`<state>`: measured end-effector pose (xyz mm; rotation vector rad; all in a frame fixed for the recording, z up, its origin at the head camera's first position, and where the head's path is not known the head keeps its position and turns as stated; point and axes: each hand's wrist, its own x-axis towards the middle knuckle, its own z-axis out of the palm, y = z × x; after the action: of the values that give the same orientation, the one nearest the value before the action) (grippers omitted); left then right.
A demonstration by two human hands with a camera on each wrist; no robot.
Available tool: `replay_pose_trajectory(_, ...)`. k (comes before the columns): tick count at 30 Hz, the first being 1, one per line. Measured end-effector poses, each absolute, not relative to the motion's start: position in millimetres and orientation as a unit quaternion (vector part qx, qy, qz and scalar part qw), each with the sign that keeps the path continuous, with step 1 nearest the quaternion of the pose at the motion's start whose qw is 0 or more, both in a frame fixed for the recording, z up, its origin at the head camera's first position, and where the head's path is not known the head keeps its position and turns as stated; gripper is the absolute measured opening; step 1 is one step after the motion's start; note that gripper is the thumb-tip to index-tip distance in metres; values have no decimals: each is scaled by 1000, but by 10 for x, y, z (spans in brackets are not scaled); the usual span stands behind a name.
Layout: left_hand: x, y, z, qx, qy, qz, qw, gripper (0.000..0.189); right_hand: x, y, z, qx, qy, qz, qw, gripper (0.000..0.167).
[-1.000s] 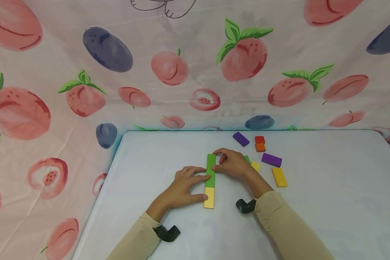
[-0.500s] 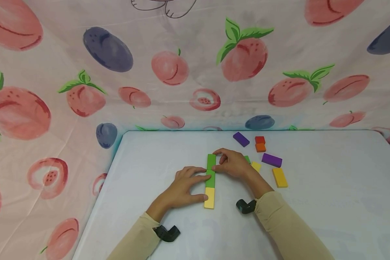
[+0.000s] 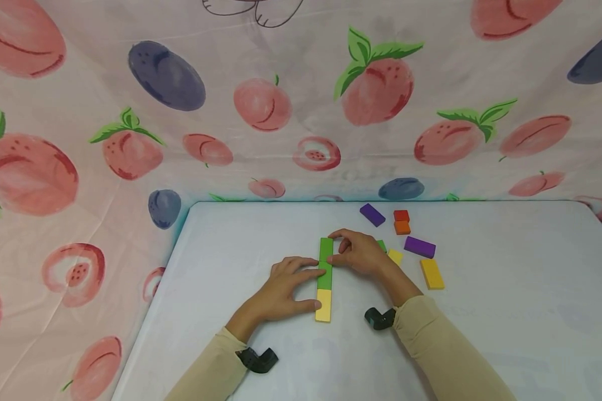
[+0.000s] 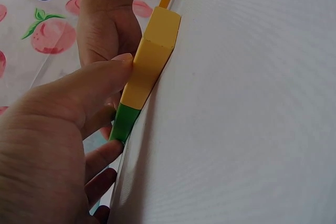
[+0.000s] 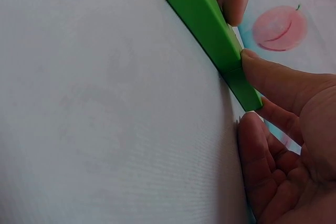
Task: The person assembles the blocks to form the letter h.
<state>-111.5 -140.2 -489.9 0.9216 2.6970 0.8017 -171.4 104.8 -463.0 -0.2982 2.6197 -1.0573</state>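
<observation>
A straight row of blocks lies on the white table, a yellow block (image 3: 323, 306) at the near end and two green blocks beyond it, ends touching. Along the row's left side, my left hand (image 3: 280, 292) has its fingers loosely extended. Its thumb touches the yellow block and its index finger rests on the nearer green block (image 3: 324, 280). At the far end my right hand (image 3: 359, 252) holds the farther green block (image 3: 326, 248), thumb near the seam and index finger at the far corner. In the right wrist view the thumb (image 5: 273, 80) presses against the green.
Right of the row lie loose blocks: two purple ones, such as the purple block (image 3: 420, 247), a red block (image 3: 401, 215) touching an orange block (image 3: 402, 227), and a yellow block (image 3: 432, 274). My right hand partly hides another green block (image 3: 381, 245) and yellow block (image 3: 394, 256). Fruit-patterned cloth (image 3: 316, 111) hangs behind.
</observation>
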Motion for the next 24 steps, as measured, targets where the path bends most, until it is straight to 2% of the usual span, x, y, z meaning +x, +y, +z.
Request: replay_pose_trajectory(24,-1119,-1414,-4924,318,907,265,78,61,-1717,1048,-4655,-106,914,-362,152,53)
